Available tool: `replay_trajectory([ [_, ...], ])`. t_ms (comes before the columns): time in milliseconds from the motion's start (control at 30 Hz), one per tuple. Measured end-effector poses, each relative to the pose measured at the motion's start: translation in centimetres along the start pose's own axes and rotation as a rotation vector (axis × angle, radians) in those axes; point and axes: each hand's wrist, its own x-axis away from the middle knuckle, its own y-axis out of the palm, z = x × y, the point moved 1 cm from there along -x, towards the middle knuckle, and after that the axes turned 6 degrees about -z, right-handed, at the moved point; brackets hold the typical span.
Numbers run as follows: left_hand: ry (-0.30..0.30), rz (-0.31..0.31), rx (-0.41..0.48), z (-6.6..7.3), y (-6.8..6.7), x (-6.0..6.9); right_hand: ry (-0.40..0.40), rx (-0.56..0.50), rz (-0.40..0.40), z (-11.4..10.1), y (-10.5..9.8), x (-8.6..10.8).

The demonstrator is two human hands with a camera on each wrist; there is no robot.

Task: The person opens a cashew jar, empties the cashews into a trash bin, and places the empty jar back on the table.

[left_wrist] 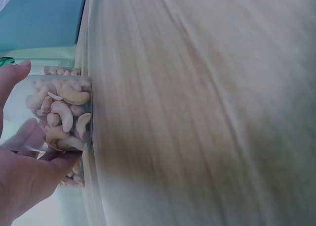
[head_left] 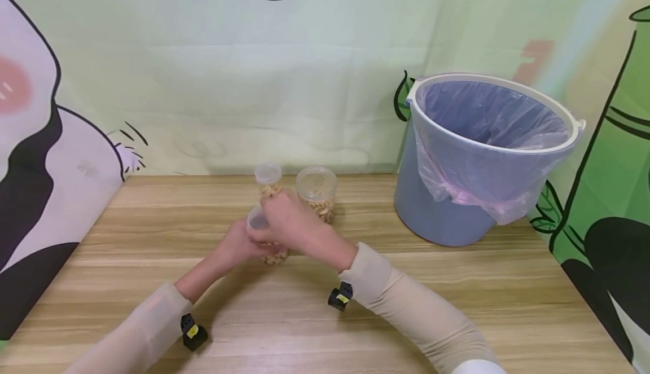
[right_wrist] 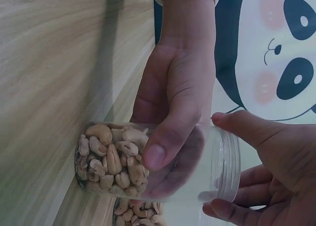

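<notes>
A clear jar [head_left: 276,256] part-filled with cashews stands upright on the table. My left hand [head_left: 241,243] grips its body from the left; in the right wrist view that hand [right_wrist: 173,95] has its thumb across the jar [right_wrist: 112,161]. At the jar's ringed top, my right hand [head_left: 294,221] pinches the rim from above, its fingers [right_wrist: 237,213] and thumb on opposite sides. Whether a separate lid sits there I cannot tell. Cashews [left_wrist: 61,114] fill the jar's lower part in the left wrist view.
Behind the hands stand a narrow lidded jar [head_left: 268,173] and a wider lidded jar [head_left: 317,185], both holding nuts. A blue bin [head_left: 442,216] with a clear liner is at the back right. A patterned backdrop [head_left: 304,80] borders the table [head_left: 284,317].
</notes>
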Motion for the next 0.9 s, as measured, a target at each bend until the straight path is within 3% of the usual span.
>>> replay_trajectory([
  [233,0.013,-0.016,0.013,0.0,-0.1,-0.5,-0.029,0.020,0.028,0.7,-0.2,-0.1],
  [600,0.076,-0.115,0.029,0.0,-1.0,-1.4,-0.133,0.013,0.099,1.8,0.3,-0.2],
  [767,0.060,-0.188,0.054,-0.3,-1.1,-1.3,-0.237,-0.013,0.082,2.5,0.6,-0.2],
  [900,0.056,-0.221,0.094,-0.3,-1.1,-1.3,-0.274,-0.055,0.002,3.0,0.3,-0.3],
])
